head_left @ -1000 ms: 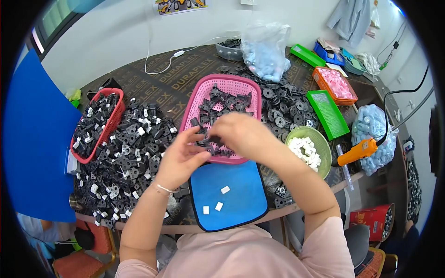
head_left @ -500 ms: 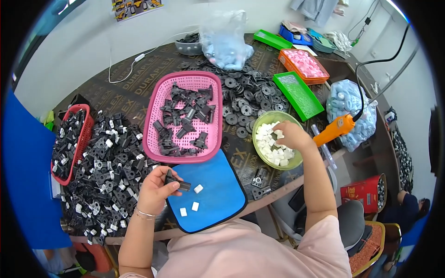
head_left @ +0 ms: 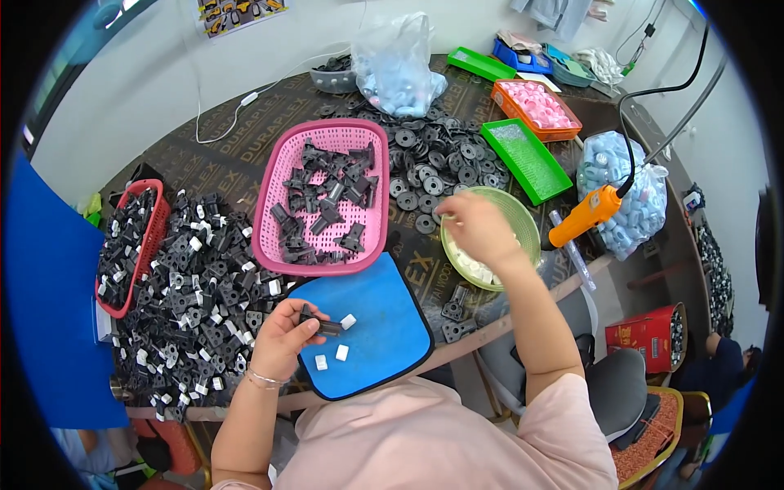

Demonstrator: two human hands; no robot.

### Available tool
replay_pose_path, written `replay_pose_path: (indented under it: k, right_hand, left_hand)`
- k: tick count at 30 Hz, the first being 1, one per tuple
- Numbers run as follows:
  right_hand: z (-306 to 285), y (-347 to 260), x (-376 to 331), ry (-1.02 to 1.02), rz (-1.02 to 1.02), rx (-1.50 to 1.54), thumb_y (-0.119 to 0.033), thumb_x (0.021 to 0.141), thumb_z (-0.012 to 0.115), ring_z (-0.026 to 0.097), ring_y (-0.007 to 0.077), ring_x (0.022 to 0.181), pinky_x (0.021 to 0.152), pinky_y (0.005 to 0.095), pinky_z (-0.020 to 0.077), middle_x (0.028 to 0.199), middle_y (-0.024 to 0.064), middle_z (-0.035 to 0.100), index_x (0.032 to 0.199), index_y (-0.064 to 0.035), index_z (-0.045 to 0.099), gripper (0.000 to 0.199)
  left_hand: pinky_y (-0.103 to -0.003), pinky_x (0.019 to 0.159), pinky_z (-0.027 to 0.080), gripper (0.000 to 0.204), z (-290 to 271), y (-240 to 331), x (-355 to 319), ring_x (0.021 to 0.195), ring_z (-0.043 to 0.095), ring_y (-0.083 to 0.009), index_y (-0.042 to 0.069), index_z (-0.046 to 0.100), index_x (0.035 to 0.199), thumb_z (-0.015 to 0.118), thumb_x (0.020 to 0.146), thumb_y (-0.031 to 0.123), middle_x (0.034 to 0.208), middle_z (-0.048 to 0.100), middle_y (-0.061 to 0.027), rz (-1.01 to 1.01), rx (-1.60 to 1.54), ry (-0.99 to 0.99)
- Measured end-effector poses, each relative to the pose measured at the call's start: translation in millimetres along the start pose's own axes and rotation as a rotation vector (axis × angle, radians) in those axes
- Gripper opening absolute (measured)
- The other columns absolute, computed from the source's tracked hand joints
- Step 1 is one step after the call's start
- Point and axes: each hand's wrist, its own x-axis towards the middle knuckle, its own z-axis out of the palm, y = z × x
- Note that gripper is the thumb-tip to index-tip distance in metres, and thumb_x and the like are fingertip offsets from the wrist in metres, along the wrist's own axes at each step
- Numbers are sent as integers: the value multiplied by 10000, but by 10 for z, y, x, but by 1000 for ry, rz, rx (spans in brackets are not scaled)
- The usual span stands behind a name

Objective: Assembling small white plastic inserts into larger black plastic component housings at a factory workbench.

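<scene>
My left hand [head_left: 282, 336] pinches a black plastic part [head_left: 328, 327] above the blue mat [head_left: 380, 347]. Three small white blocks lie on the mat; one white block [head_left: 349, 322] is right beside the held part's end. My right hand [head_left: 482, 229] is over the light green bowl [head_left: 529, 220], its fingertips drawn together past the bowl's left rim. Whatever those fingers hold, if anything, is too small to make out. White blocks [head_left: 474, 268] show in the bowl, partly hidden beneath the hand and forearm.
A pink basket [head_left: 380, 204] of black parts stands beyond the mat. Black parts with white pieces [head_left: 196, 286] heap at left beside a red basket [head_left: 147, 253]. Black discs [head_left: 441, 159] lie behind the bowl. An orange power screwdriver [head_left: 586, 216] hangs at right, near a green tray [head_left: 527, 163].
My right hand has risen from among the white blocks and moved left to the bowl's left rim. My left hand keeps its hold on the black part. The view has shifted slightly.
</scene>
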Motion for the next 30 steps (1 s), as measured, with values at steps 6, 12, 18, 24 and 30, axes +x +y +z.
replay_pose_path:
  k: [6, 12, 18, 24, 30]
  right_hand:
    - [144, -506, -281, -496, -102, -125, -22, 761, 554, 589, 326, 886, 771, 394, 485, 909, 140, 585, 945, -36, 602, 191]
    - [242, -349, -904, -483, -11, -418, -51, 765, 526, 630, 284, 714, 608, 369, 519, 842, 93, 590, 910, -43, 593, 160]
    - [391, -128, -1107, -285, -43, -280, -65, 758, 568, 627, 270, 701, 598, 350, 517, 827, 79, 588, 960, -87, 615, 208]
    - [347, -536, -976, -131, -17, 178, -92, 801, 618, 613, 292, 711, 615, 349, 510, 898, 91, 610, 1118, -145, 611, 322]
    - [615, -941, -821, -75, -239, 16, -107, 721, 638, 576, 221, 933, 743, 371, 470, 1078, 34, 623, 1159, -170, 596, 445]
  left_hand:
    - [-262, 748, 532, 200, 28, 12, -66, 922, 592, -138, 43, 510, 1054, 574, 866, 20, 1005, 599, -90, -42, 34, -66]
    - [-296, 758, 547, 219, -78, -121, -66, 934, 601, -167, 37, 512, 1065, 582, 857, 42, 1037, 595, -115, -101, 1, -47]
    - [-355, 822, 534, 183, 151, -198, -2, 1017, 581, -200, 41, 526, 1087, 520, 908, 79, 1086, 577, -95, -142, -158, -127]
    - [-398, 882, 499, 165, 320, -292, -18, 1050, 556, -177, 56, 546, 1067, 514, 918, 120, 1067, 578, -58, -282, -290, -85]
    - [-418, 895, 489, 165, 417, -455, -44, 961, 561, -152, 41, 513, 1078, 500, 925, 103, 1049, 566, -58, -272, -533, 5]
